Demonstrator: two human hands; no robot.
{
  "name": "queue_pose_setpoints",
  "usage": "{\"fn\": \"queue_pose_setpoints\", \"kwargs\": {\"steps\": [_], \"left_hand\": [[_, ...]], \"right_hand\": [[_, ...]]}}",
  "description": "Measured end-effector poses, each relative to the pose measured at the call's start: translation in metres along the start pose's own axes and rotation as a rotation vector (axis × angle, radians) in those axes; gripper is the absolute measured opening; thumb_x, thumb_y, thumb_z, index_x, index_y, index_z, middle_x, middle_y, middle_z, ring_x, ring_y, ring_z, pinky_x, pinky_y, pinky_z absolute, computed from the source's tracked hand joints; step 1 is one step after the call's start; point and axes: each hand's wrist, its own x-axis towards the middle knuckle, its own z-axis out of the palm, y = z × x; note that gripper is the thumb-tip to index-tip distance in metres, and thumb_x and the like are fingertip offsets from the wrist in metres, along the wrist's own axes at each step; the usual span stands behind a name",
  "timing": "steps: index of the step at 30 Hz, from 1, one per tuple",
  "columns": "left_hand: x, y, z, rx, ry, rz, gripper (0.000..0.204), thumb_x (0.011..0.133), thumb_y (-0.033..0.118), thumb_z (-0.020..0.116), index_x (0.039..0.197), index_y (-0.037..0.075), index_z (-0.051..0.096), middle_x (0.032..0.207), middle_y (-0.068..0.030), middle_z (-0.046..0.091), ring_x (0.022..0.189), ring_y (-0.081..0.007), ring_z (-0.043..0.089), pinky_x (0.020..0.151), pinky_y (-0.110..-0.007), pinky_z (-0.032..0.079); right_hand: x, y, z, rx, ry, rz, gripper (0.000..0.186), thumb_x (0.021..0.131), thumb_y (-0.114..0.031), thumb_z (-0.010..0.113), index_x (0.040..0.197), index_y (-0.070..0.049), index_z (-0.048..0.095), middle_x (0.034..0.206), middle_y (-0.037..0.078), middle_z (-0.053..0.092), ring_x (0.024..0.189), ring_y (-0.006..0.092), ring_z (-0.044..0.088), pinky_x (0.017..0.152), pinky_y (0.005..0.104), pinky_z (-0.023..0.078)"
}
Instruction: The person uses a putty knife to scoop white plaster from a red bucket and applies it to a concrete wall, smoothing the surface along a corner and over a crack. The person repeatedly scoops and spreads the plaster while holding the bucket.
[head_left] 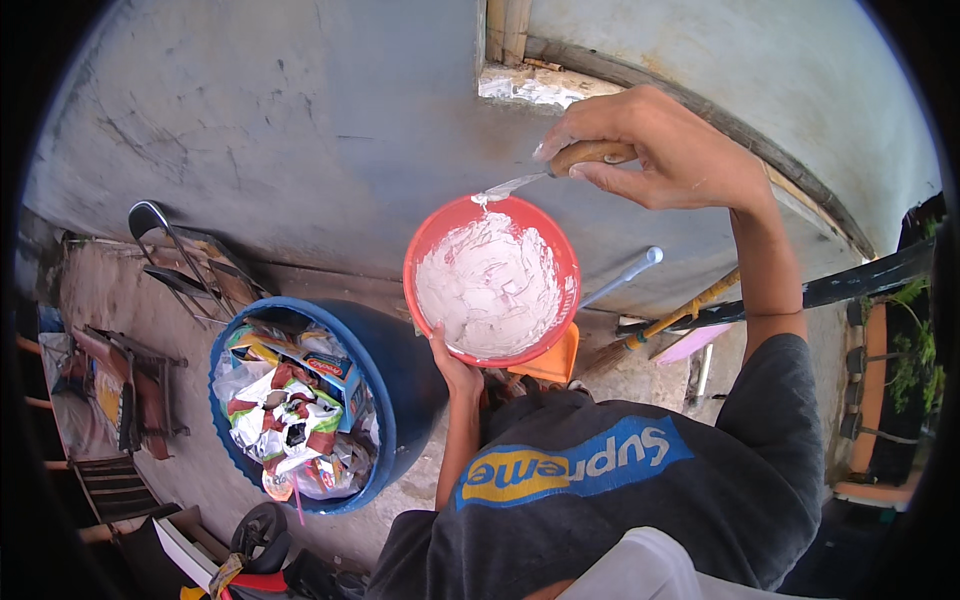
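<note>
My left hand (457,370) grips the near rim of a round red plastic basin (418,245). Thick white paste (488,285) fills much of it, its surface ridged and smeared. Above the basin's far right side, my right hand (665,150) is closed around the wooden handle of a small trowel (590,153). White paste coats the trowel's blade, and a bit hangs from its tip just over the far rim. Specks of white show on my right fingers. The fingers under the basin are hidden.
A grey wall (300,130) stands ahead, with an opening edged in white. At left are a blue barrel (345,315) full of rubbish and a metal-framed chair (185,255). An orange dustpan (553,357) and a broom (690,308) are low on the right.
</note>
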Motion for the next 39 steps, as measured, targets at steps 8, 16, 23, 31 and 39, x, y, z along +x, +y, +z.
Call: {"fn": "queue_pose_setpoints", "kwargs": {"steps": [8, 16, 23, 31, 39], "left_hand": [[0.001, 0.025, 0.01, -0.095, 0.019, 0.085, 0.058, 0.093, 0.035, 0.042, 0.138, 0.0, 0.033, 0.136, -0.0163, 0.046, 0.122, -0.0299, 0.048, 0.101, -0.042, 0.04], [0.002, 0.05, 0.017, -0.096, -0.009, 0.108, 0.06, 0.091, 0.035, 0.042, 0.138, -0.002, 0.033, 0.137, -0.0181, 0.044, 0.122, -0.0314, 0.048, 0.101, -0.043, 0.04], [0.0, 0.054, 0.011, -0.06, 0.008, 0.138, 0.062, 0.09, 0.038, 0.043, 0.137, -0.003, 0.035, 0.135, -0.019, 0.045, 0.122, -0.0322, 0.048, 0.1, -0.043, 0.04], [0.006, 0.049, 0.005, -0.099, 0.017, 0.191, 0.061, 0.09, 0.037, 0.043, 0.137, -0.001, 0.034, 0.136, -0.0175, 0.044, 0.122, -0.0318, 0.048, 0.101, -0.044, 0.041], [-0.013, 0.042, 0.001, -0.067, 0.046, 0.153, 0.061, 0.09, 0.037, 0.044, 0.138, 0.0, 0.033, 0.137, -0.0173, 0.044, 0.122, -0.0319, 0.048, 0.101, -0.043, 0.041]], "right_hand": [[-0.054, 0.036, 0.102, 0.259, 0.122, 0.099, 0.025, 0.083, -0.004, 0.059, 0.107, -0.003, 0.066, 0.107, 0.015, 0.062, 0.092, 0.0316, 0.06, 0.082, 0.038, 0.05], [-0.117, 0.054, 0.146, -0.101, 0.182, 0.07, 0.041, 0.076, 0.003, 0.059, 0.116, -0.009, 0.062, 0.118, 0.011, 0.058, 0.104, 0.0298, 0.054, 0.086, 0.0382, 0.049], [-0.149, 0.055, 0.107, -0.248, -0.027, 0.091, 0.051, 0.068, 0.004, 0.06, 0.117, -0.009, 0.06, 0.121, 0.009, 0.057, 0.104, 0.0279, 0.054, 0.085, 0.0373, 0.051], [-0.103, 0.046, -0.001, -0.313, 0.245, 0.128, 0.039, 0.072, 0.001, 0.06, 0.107, -0.014, 0.07, 0.109, 0.013, 0.063, 0.099, 0.0299, 0.058, 0.087, 0.035, 0.05], [0.018, 0.119, -0.033, -0.218, 0.274, -0.168, 0.03, 0.068, -0.008, 0.065, 0.095, 0.005, 0.068, 0.091, 0.019, 0.066, 0.088, 0.0317, 0.065, 0.074, 0.0351, 0.053]]}}
